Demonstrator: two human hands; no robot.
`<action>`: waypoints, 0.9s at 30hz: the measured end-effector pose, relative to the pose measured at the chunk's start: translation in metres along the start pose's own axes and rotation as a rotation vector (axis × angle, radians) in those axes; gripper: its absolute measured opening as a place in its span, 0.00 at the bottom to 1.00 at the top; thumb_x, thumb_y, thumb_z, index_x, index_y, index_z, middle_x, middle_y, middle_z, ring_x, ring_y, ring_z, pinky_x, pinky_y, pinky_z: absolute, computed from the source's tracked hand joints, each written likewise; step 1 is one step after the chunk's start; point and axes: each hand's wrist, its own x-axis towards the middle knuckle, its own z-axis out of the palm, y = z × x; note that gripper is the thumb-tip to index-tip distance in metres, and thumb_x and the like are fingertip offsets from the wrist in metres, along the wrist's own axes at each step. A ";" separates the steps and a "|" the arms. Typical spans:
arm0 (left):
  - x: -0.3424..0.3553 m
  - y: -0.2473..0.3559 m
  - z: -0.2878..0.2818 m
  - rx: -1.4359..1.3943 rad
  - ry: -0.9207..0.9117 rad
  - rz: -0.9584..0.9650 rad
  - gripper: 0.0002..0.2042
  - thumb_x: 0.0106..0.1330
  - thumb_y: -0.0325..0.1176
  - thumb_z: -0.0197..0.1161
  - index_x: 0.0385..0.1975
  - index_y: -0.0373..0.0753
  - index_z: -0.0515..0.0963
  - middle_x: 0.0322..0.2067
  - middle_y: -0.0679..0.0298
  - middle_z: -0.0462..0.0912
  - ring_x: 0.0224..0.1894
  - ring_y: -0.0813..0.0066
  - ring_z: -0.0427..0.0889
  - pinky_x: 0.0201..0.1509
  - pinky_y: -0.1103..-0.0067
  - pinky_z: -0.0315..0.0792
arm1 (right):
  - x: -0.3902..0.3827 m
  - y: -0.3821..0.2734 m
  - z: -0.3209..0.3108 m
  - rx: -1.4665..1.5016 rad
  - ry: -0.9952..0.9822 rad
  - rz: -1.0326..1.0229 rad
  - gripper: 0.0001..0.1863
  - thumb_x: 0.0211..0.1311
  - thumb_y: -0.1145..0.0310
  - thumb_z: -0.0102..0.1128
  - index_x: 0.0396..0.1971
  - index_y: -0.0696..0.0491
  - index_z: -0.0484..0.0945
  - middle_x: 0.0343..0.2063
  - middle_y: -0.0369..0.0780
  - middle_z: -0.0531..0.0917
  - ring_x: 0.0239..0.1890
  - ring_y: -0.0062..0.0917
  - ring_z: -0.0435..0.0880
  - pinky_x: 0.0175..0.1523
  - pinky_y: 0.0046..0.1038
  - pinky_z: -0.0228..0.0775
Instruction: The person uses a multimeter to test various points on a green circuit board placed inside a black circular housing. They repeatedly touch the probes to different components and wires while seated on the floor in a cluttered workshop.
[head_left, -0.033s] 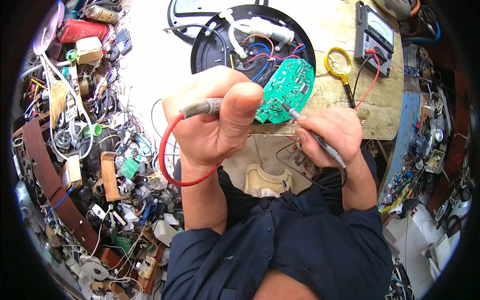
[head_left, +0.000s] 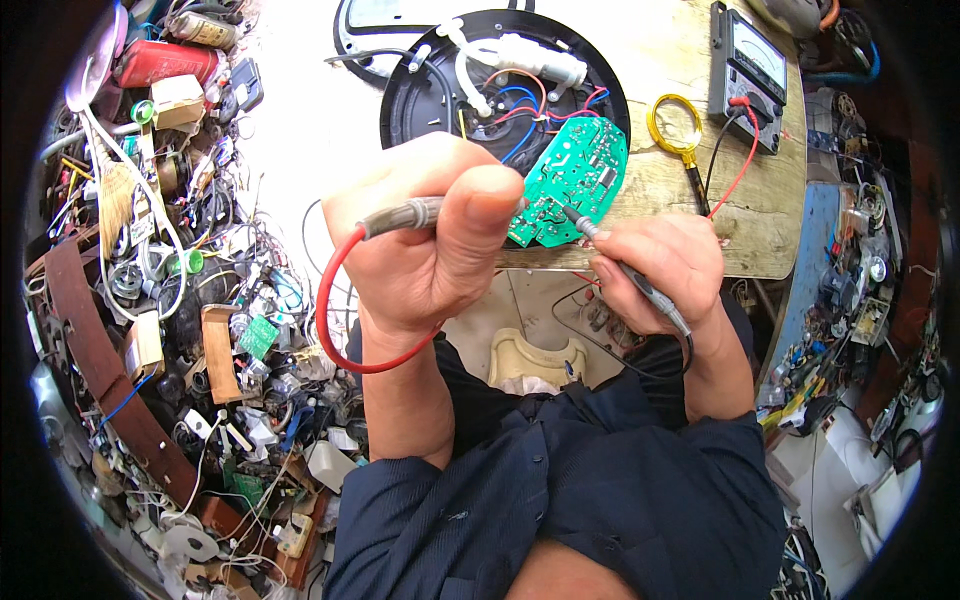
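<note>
My left hand is closed round a grey test probe with a thick red lead; my thumb hides its tip. Between thumb and fingers, my right hand pinches a second grey probe with a black lead. Its tip points down at a green circuit board, at or just above the surface. The board leans at the near side of a round black appliance housing that holds white tubing, a white cylindrical part and red and blue wires. An analogue multimeter stands at the back right, leads plugged in.
A yellow-rimmed magnifying glass lies on the wooden table between housing and meter. Heaps of wires, boards and scrap parts crowd the left. More parts fill the right beyond a blue panel. A cream stool shows below the table edge.
</note>
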 end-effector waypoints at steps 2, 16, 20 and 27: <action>0.000 0.000 0.001 0.009 0.000 0.005 0.22 0.74 0.44 0.65 0.22 0.32 0.80 0.17 0.65 0.76 0.18 0.77 0.73 0.21 0.80 0.65 | 0.001 0.001 0.001 0.018 0.017 -0.014 0.13 0.48 0.79 0.72 0.36 0.58 0.82 0.24 0.41 0.85 0.22 0.30 0.86 0.25 0.27 0.76; 0.000 0.002 0.004 0.029 0.018 -0.025 0.25 0.75 0.49 0.63 0.21 0.33 0.80 0.17 0.65 0.77 0.18 0.77 0.73 0.22 0.80 0.65 | -0.003 0.002 -0.002 0.030 0.023 -0.016 0.12 0.46 0.78 0.72 0.33 0.57 0.83 0.24 0.41 0.85 0.21 0.31 0.86 0.24 0.28 0.76; 0.000 0.001 0.003 0.040 0.010 -0.019 0.25 0.75 0.50 0.63 0.21 0.33 0.80 0.17 0.65 0.77 0.18 0.77 0.74 0.22 0.80 0.65 | -0.003 0.000 -0.004 0.026 0.021 -0.022 0.12 0.45 0.78 0.72 0.33 0.56 0.82 0.23 0.40 0.84 0.20 0.30 0.85 0.24 0.28 0.75; 0.000 0.000 0.005 0.040 0.029 0.006 0.25 0.76 0.49 0.61 0.21 0.34 0.80 0.17 0.65 0.77 0.17 0.77 0.73 0.21 0.80 0.65 | -0.003 -0.002 -0.009 0.046 0.001 -0.013 0.11 0.46 0.77 0.71 0.33 0.55 0.82 0.22 0.39 0.83 0.19 0.29 0.83 0.23 0.28 0.73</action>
